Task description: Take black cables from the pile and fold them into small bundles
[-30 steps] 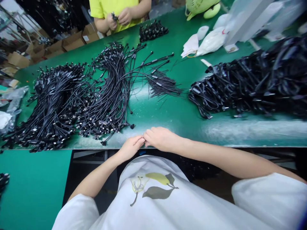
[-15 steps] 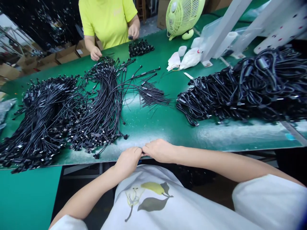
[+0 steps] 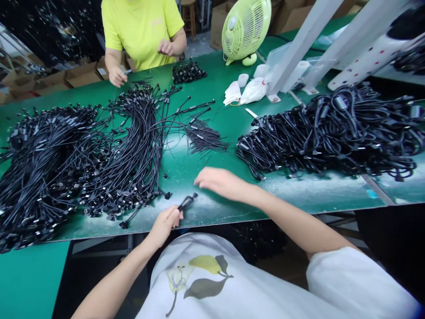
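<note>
- You had your left hand curled around a short black cable connector, gripped in the fingers with its tip pointing up and away from you, over the near edge of the green worktop.
- Your right hand was empty, fingers straight and close together, reaching out just beside the connector, not touching it.
- Two long bundles of thin black cables lay spread toward the left edge of the worktop, with a thin loose bunch of cables just right of them.
- A big heap of coiled black cords sat toward the right edge; a small tight bunch of black connectors lay at the far edge.
- Couldn't tell from the view how many pieces were done or left.
- Across the far edge, a co-worker in a yellow T-shirt had one hand near the bundles; what it held was too small to tell.
</note>
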{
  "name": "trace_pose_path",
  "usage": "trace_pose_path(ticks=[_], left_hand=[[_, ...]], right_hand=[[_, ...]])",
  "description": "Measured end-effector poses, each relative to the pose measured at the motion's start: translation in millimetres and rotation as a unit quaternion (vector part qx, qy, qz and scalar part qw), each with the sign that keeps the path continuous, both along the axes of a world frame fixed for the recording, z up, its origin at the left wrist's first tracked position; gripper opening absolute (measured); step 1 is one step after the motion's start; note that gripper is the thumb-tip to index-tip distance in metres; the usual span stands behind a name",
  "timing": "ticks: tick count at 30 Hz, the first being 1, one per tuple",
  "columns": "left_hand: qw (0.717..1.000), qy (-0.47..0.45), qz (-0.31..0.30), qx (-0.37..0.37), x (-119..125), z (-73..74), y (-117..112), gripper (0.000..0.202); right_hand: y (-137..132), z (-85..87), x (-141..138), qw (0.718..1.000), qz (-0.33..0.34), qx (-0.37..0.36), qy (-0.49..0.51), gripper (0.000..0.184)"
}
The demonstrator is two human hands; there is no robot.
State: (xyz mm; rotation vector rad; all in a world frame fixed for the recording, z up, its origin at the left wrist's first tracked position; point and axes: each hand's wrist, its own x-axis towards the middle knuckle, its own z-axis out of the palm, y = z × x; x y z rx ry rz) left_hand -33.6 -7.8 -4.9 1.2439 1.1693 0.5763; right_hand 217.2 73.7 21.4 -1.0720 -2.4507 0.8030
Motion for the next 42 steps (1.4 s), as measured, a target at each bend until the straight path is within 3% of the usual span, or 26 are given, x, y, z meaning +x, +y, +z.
trace_pose_path(ticks=[2, 3, 6, 8, 12, 14, 17, 19, 21, 24, 27, 29, 31, 33, 35, 37, 39, 42], left_hand=[[0.987, -0.108, 0.108, -0.039, 2.4, -0.4, 4.2, 0.042], [0.975, -0.157, 0.145, -0.057, 5.2, 0.9, 6.2, 0.042], [0.946, -0.241, 0.19, -0.103, 15.5, 8.9, 9.5, 0.04], [0.935, -0.266, 0.201, -0.124, 20.6, 14.5, 8.8, 0.039], [0.923, -0.293, 0.213, -0.132, 27.6, 19.8, 5.0, 0.041], [0.925, -0.299, 0.201, -0.125, 31.1, 18.8, 4.1, 0.048], [0.935, -0.294, 0.178, -0.086, 33.9, 13.1, 5.0, 0.053], [0.945, -0.268, 0.186, -0.029, 31.7, 7.1, 6.6, 0.047], [0.954, -0.22, 0.201, 0.035, 26.5, 1.0, 8.1, 0.04], [0.963, -0.124, 0.21, 0.111, 17.6, -5.1, 10.4, 0.033], [0.964, -0.106, 0.213, 0.117, 12.0, -3.7, 11.9, 0.031], [0.957, -0.168, 0.222, 0.079, 9.0, 2.7, 10.3, 0.034], [0.939, -0.234, 0.249, 0.039, 4.0, 12.1, 5.9, 0.046], [0.921, -0.264, 0.284, 0.02, -4.7, 22.0, 0.5, 0.056], [0.914, -0.265, 0.307, 0.016, -15.9, 30.2, -4.3, 0.05], [0.917, -0.25, 0.312, 0.012, -25.9, 38.3, -9.7, 0.04], [0.926, -0.228, 0.302, 0.009, -33.7, 50.8, -19.1, 0.035], [0.94, -0.179, 0.289, 0.021, -48.9, 82.2, -43.0, 0.032]], right_hand=[[31.6, -10.0, 15.4, 0.986, -0.157, 0.029, -0.044, 0.019], [45.6, -16.8, 21.5, 0.978, -0.196, 0.029, -0.07, 0.016], [70.9, -35.8, 31.2, 0.976, -0.19, 0.004, -0.102, 0.005], [70.6, -41.2, 30.4, 0.979, -0.171, -0.003, -0.107, 0.008], [35.2, -35.4, 7.2, 0.991, -0.12, -0.02, -0.05, 0.011], [8.9, -31.0, -15.9, 0.991, -0.083, -0.097, 0.043, 0.015], [-24.8, -29.3, -52.6, 0.943, -0.067, -0.259, 0.197, 0.017], [-38.3, -30.3, -69.3, 0.92, -0.094, -0.29, 0.248, 0.019], [-45.0, -30.7, -77.5, 0.936, -0.115, -0.233, 0.24, 0.017], [-47.7, -28.2, -80.7, 0.983, -0.1, -0.028, 0.149, 0.016], [-46.5, -22.5, -82.5, 0.982, -0.068, 0.17, 0.038, 0.025], [-43.0, -18.0, -80.8, 0.974, -0.057, 0.218, -0.013, 0.029], [-37.0, -14.1, -71.7, 0.974, -0.086, 0.207, -0.038, 0.029], [-31.8, -11.0, -54.3, 0.977, -0.143, 0.152, -0.041, 0.026], [-34.6, -9.0, -37.3, 0.984, -0.164, 0.067, -0.021, 0.022], [-50.0, -9.7, -36.5, 0.991, -0.131, -0.004, -0.001, 0.019], [-75.9, -15.0, -64.1, 0.997, -0.074, -0.025, -0.017, 0.017], [-118.0, -30.2, -147.5, 0.995, 0.06, -0.016, -0.084, 0.022]])
